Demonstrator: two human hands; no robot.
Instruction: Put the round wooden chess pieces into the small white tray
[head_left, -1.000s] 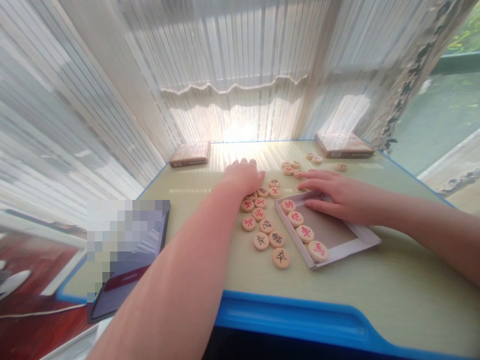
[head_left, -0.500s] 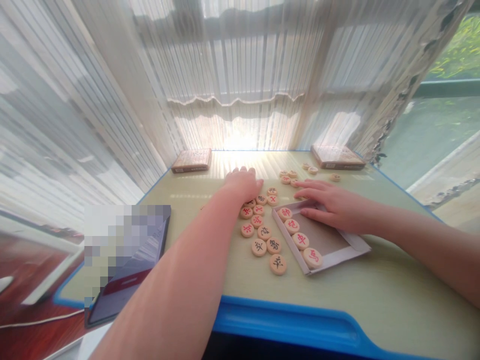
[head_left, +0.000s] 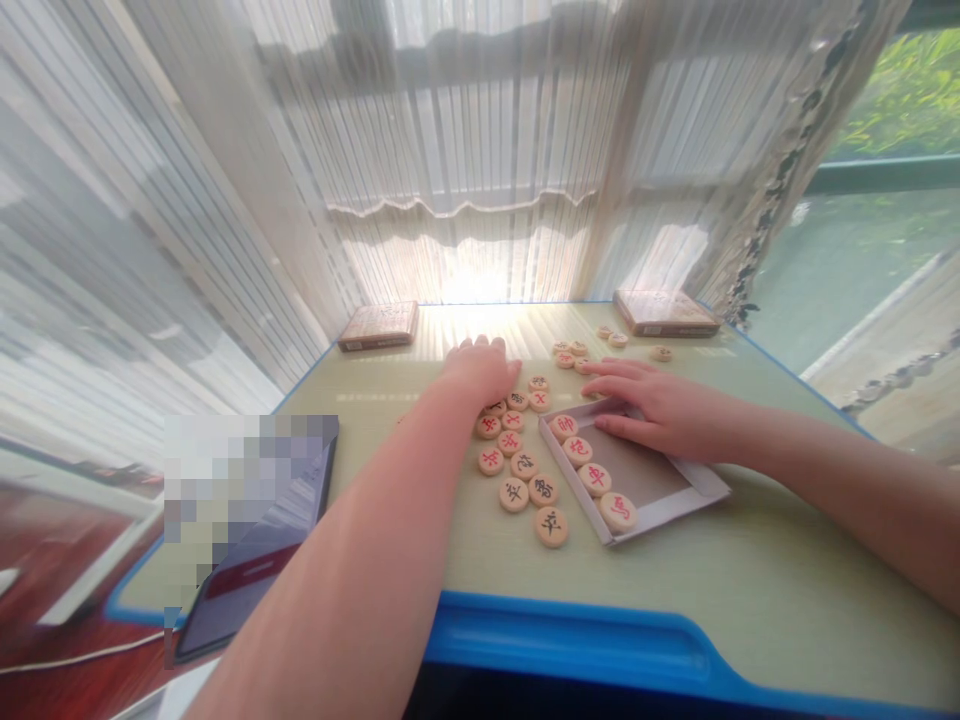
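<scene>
Palm down, my left hand (head_left: 482,372) reaches forward at the far side of the loose Chinese chess pieces (head_left: 510,443), its fingers stretched out. Anything under its palm is hidden. My right hand (head_left: 649,400) lies over the far edge of a shallow white box (head_left: 656,518), fingers extended and apart. Its fingertips come close to a few pieces (head_left: 565,360) beyond the box. Inside the box, red-marked pieces (head_left: 595,479) line the left wall. Black-marked and red-marked pieces lie face up between my left forearm and the box.
Two flat boxes sit at the table's far corners, one on the left (head_left: 379,325) and one on the right (head_left: 666,313). A dark-screened tablet (head_left: 259,590) lies at the left. More pieces (head_left: 616,340) lie near the right box. A blue rim (head_left: 562,640) edges the table's near side.
The view has shifted slightly. Both hands, the box and the pieces keep nearly the same places relative to each other.
</scene>
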